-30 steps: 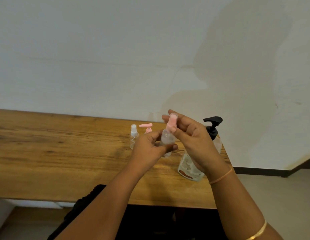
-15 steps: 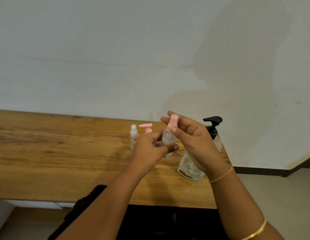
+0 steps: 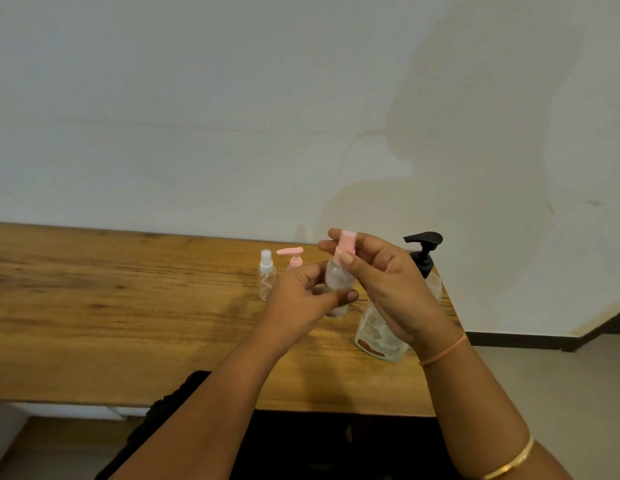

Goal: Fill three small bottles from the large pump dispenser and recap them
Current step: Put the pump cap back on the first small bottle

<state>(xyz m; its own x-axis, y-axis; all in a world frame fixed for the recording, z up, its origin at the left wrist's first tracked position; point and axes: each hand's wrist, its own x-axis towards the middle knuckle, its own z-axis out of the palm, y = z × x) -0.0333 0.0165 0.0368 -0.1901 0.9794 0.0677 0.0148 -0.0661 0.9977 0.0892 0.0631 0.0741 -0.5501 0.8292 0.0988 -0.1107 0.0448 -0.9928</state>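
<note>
I hold a small clear bottle (image 3: 337, 279) upright above the table, its body gripped by my left hand (image 3: 301, 301). My right hand (image 3: 388, 282) pinches the bottle's pink cap (image 3: 346, 243) from above with thumb and fingers. Behind my right hand stands the large pump dispenser (image 3: 424, 258) with a black pump head, its clear body partly hidden. Two more small bottles stand on the table to the left: one with a white spray top (image 3: 266, 274) and one with a pink pump top (image 3: 293, 255), whose body is hidden by my left hand.
The wooden table (image 3: 111, 306) runs left along a white wall; its right edge lies just beyond the dispenser. A dark chair back (image 3: 170, 403) sits under the near edge, below my left forearm.
Both hands and the bottle stay almost in place. My right fingers have shifted slightly around the pink cap.
</note>
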